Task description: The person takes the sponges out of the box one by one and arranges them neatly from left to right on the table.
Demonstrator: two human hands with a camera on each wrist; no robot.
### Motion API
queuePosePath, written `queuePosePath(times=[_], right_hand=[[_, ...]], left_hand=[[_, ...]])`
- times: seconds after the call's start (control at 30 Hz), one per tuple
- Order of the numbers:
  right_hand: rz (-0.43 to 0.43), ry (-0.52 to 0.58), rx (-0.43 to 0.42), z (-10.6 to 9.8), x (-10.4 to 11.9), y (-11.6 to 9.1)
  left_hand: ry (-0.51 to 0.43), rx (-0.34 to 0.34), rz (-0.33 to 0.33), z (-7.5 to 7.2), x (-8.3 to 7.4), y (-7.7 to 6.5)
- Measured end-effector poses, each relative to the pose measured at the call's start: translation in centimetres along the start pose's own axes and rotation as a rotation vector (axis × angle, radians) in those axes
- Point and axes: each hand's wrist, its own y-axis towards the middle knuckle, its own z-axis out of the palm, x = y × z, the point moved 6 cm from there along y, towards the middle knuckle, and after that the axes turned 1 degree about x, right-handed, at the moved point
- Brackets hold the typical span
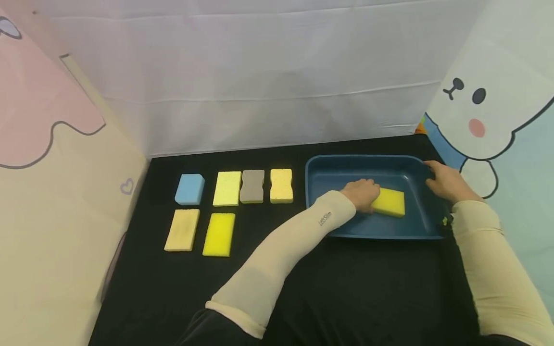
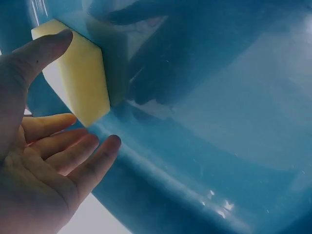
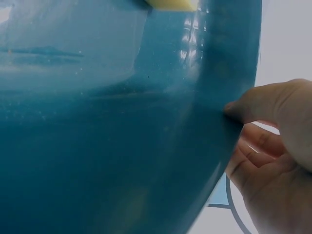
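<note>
A thick yellow sponge (image 1: pixel 391 203) lies in a shallow blue plastic tray (image 1: pixel 368 162). My left hand (image 1: pixel 361 194) is inside the tray at the sponge's left end. In the left wrist view, the left thumb overlaps the sponge (image 2: pixel 85 80), while the other fingers spread loosely just below its corner. Whether the thumb touches the sponge is hard to tell. My right hand (image 1: pixel 450 181) pinches the tray's far right rim, thumb inside and fingers outside, as the right wrist view confirms.
Left of the tray, on the black cloth (image 1: pixel 372 288), lie a blue sponge (image 1: pixel 189 189), a grey sponge (image 1: pixel 252 186), a bright yellow sponge (image 1: pixel 219 234) and several pale yellow ones (image 1: pixel 227 189). A white curtain (image 1: pixel 268 72) hangs behind; printed fabric borders both sides.
</note>
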Motion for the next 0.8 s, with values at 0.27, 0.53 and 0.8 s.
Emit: queuePosePath(times=[0.27,0.53,0.8], right_hand=[[-0.015,0.001,-0.005,-0.1,-0.1,-0.1],[-0.031,-0.005,-0.009,0.0,0.1,0.1],[-0.034,-0.013,-0.025,-0.1,-0.1,0.0]], left_hand=[[0.007,0.009,0.051,0.1,-0.7,0.8],[-0.023,-0.037,0.099,-0.3,-0.4,0.4],[-0.071,-0.071,0.124,-1.9,0.5,-2.8]])
